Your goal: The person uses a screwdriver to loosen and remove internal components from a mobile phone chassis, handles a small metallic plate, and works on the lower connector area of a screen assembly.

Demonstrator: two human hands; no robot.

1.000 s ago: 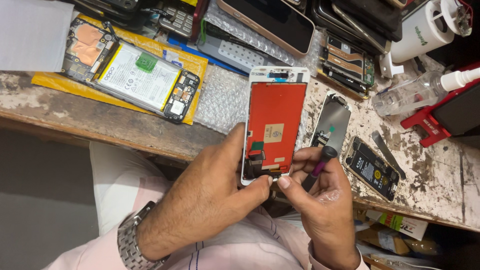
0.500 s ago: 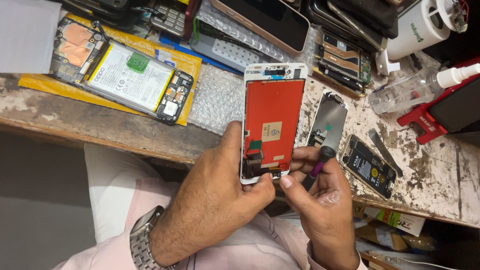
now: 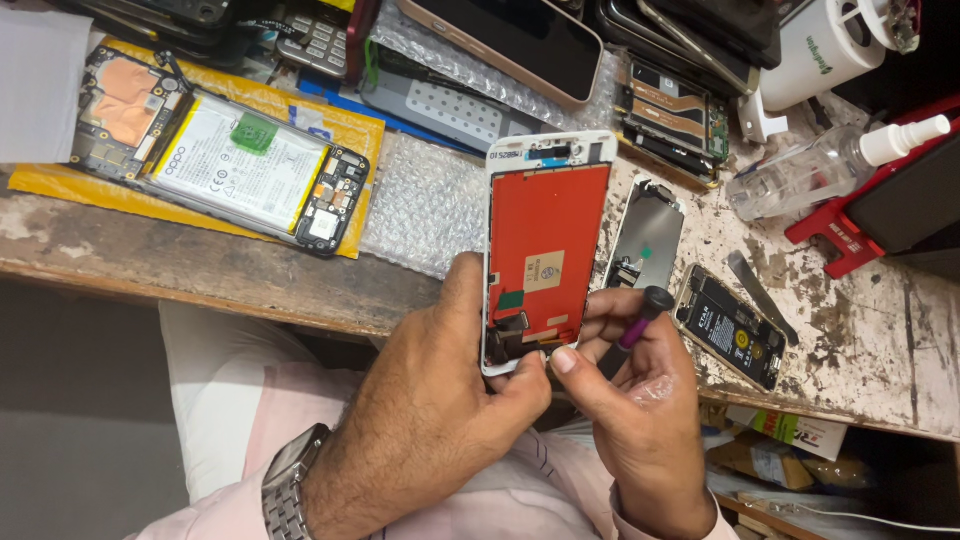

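the left hand (image 3: 440,420) has its thumb and fingers pinched tight on the bottom end of a white phone screen panel with a red back (image 3: 545,240). it holds the panel upright, above the front edge of the worn wooden workbench (image 3: 200,265). the right hand (image 3: 640,400) is just beside it. its thumb tip presses at the bottom corner of the panel, and its other fingers are curled shut around a small screwdriver with a purple handle and black cap (image 3: 640,318). the tip of the tool is hidden behind the fingers.

the panel is already off its phone, with its red back bare and some small parts and a flat cable at the bottom. i think the work is now on that bottom end, and it looks only partly done. i cannot tell if any screw is out.

close by on the bench lie a thin grey metal plate (image 3: 648,235) and a small black phone battery (image 3: 730,328), both free of the panel. a dark flat metal tool (image 3: 760,298) lies next to the battery. farther left sits an open phone with a white battery showing (image 3: 215,150) on a yellow sheet. a clear spray bottle with a white nozzle (image 3: 830,165) lies to the right. bubble wrap (image 3: 425,205) lies behind the panel. nothing is in the way of the hands.
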